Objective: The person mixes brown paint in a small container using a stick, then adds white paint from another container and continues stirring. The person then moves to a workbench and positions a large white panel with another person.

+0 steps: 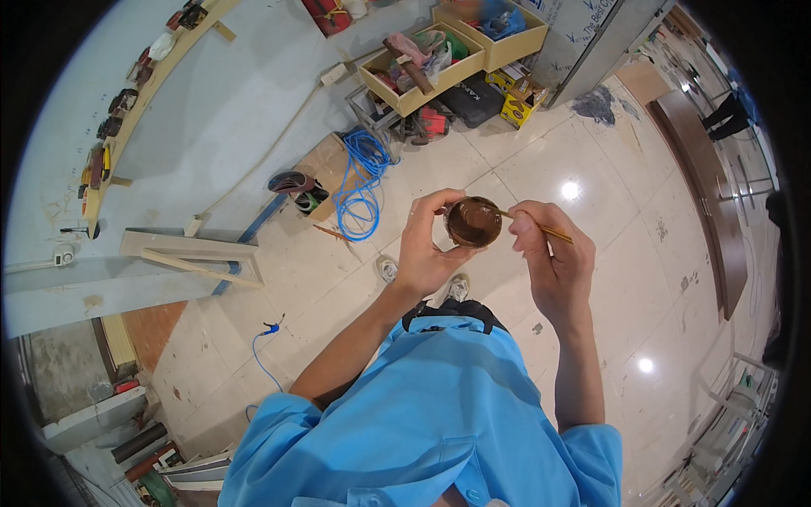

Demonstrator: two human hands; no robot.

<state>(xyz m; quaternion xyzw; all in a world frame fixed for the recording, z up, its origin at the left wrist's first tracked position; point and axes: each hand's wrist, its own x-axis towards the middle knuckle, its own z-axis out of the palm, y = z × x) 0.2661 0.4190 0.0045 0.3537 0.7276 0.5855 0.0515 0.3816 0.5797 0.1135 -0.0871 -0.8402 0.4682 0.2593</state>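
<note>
My left hand [425, 254] is curled around a small round cup [473, 223], its fingers at the far side and its thumb along the near rim. Brown paint-like stuff coats the cup's inside and smears its rim. Between the thumb and fingers of my right hand [557, 260] is a thin paintbrush [553, 231] with a yellow-brown handle. The brush lies slanted, its far end at the cup's right rim. Its bristles cannot be made out. Both hands are in front of my waist, above the tiled floor.
A coiled blue hose [359, 190] lies beside an open cardboard box [325, 165]. Farther off stand wooden drawers [414, 103] full of bags and tools. A long brown panel [705, 190] lies to the right. Tools sit on a wall shelf [139, 101] at left.
</note>
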